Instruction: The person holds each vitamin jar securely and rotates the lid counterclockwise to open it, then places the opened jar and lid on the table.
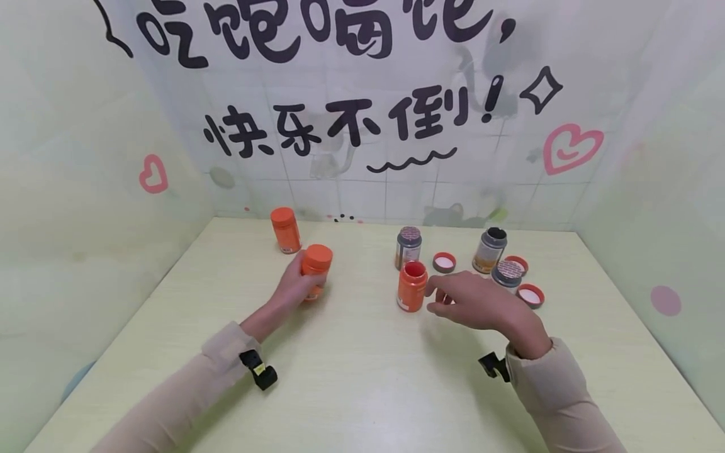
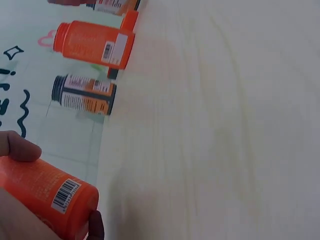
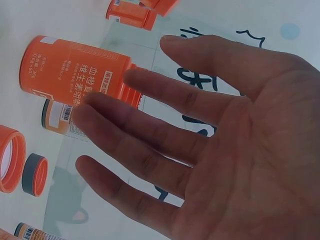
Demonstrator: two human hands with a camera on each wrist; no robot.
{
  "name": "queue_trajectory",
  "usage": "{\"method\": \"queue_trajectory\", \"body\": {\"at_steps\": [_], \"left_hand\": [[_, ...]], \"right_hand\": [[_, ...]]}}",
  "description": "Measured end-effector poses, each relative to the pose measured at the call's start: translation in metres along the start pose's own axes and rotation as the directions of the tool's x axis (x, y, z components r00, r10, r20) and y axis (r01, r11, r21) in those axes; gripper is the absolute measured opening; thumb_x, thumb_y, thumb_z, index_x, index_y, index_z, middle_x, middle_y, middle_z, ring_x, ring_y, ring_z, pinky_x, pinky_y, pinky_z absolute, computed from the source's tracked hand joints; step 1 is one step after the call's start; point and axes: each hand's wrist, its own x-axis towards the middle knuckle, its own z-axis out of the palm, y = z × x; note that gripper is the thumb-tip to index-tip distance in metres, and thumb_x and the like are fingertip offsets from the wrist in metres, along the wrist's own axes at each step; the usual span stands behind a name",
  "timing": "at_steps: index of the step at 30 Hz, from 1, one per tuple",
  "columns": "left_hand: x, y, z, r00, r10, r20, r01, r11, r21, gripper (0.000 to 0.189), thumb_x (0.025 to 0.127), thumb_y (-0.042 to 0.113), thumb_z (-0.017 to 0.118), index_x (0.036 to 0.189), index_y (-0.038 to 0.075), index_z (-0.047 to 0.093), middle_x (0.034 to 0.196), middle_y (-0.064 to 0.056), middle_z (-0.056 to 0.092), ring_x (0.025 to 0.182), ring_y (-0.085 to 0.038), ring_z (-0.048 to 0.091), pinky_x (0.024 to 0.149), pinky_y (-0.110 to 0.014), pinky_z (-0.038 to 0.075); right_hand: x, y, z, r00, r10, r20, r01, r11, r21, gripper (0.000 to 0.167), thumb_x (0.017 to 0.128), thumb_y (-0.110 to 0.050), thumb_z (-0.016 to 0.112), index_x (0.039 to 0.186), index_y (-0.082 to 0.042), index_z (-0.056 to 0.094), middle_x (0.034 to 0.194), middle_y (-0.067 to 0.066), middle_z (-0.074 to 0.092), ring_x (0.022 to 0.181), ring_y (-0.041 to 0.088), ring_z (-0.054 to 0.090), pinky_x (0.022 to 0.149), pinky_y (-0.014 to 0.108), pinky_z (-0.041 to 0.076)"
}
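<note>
My left hand grips an orange bottle with its orange cap on. Its thumb and fingers wrap around the body, and the barcode shows in the left wrist view. A second capped orange bottle stands just behind it. On the right stands an orange bottle without a cap, its mouth uncovered. Beside that bottle is my right hand, holding nothing. In the right wrist view its fingers are spread and loosely bent, with the tips overlapping the uncapped bottle.
A dark grey bottle with a printed seal stands behind the uncapped orange one. Farther right are an open-mouthed grey bottle, another sealed one and several lids lying inside-up, including one lid near the middle. Printed walls surround the table.
</note>
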Motion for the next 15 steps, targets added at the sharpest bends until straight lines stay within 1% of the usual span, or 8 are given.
{"method": "queue_trajectory", "body": {"at_steps": [3, 5, 8, 12, 15], "left_hand": [[-0.008, 0.007, 0.015, 0.996, 0.032, 0.085, -0.034, 0.999, 0.027, 0.050, 0.089, 0.008, 0.061, 0.137, 0.011, 0.048, 0.127, -0.011, 0.058, 0.113, -0.027, 0.054, 0.102, -0.043, 0.046], [-0.013, 0.010, 0.022, 0.989, 0.048, 0.142, -0.055, 0.998, 0.042, 0.048, 0.088, 0.009, 0.063, 0.134, 0.013, 0.051, 0.122, -0.009, 0.060, 0.110, -0.026, 0.055, 0.100, -0.041, 0.047], [-0.017, 0.015, 0.034, 0.976, 0.066, 0.208, -0.079, 0.995, 0.054, 0.047, 0.086, 0.011, 0.066, 0.131, 0.014, 0.054, 0.116, -0.007, 0.062, 0.106, -0.024, 0.057, 0.097, -0.040, 0.048], [-0.019, 0.019, 0.048, 0.953, 0.086, 0.291, -0.107, 0.993, 0.058, 0.044, 0.084, 0.011, 0.069, 0.125, 0.015, 0.056, 0.109, -0.006, 0.062, 0.101, -0.024, 0.058, 0.091, -0.037, 0.049], [-0.021, 0.022, 0.059, 0.927, 0.097, 0.362, -0.123, 0.991, 0.050, 0.043, 0.084, 0.013, 0.070, 0.125, 0.016, 0.056, 0.108, -0.006, 0.062, 0.100, -0.023, 0.058, 0.089, -0.035, 0.049]], "right_hand": [[0.000, 0.000, 0.000, 1.000, -0.013, 0.003, 0.013, 1.000, 0.003, 0.028, 0.099, -0.026, 0.069, 0.124, -0.014, 0.069, 0.098, -0.002, 0.073, 0.085, 0.012, 0.064, 0.075, 0.031, 0.056], [0.000, -0.001, 0.001, 1.000, -0.022, 0.000, 0.022, 1.000, 0.007, 0.028, 0.099, -0.026, 0.069, 0.124, -0.014, 0.069, 0.098, -0.003, 0.073, 0.084, 0.012, 0.064, 0.075, 0.030, 0.056], [-0.001, -0.001, 0.001, 0.999, -0.039, -0.008, 0.039, 0.999, 0.024, 0.028, 0.099, -0.026, 0.069, 0.124, -0.015, 0.068, 0.098, -0.004, 0.072, 0.084, 0.012, 0.064, 0.075, 0.030, 0.055], [0.000, -0.001, 0.002, 0.998, -0.061, -0.024, 0.062, 0.998, 0.029, 0.027, 0.100, -0.027, 0.068, 0.124, -0.016, 0.067, 0.099, -0.004, 0.072, 0.085, 0.011, 0.064, 0.076, 0.030, 0.055], [0.001, 0.000, 0.004, 0.997, -0.069, -0.042, 0.069, 0.998, 0.012, 0.029, 0.101, -0.030, 0.066, 0.126, -0.016, 0.066, 0.100, -0.003, 0.072, 0.085, 0.011, 0.065, 0.076, 0.030, 0.055]]}}
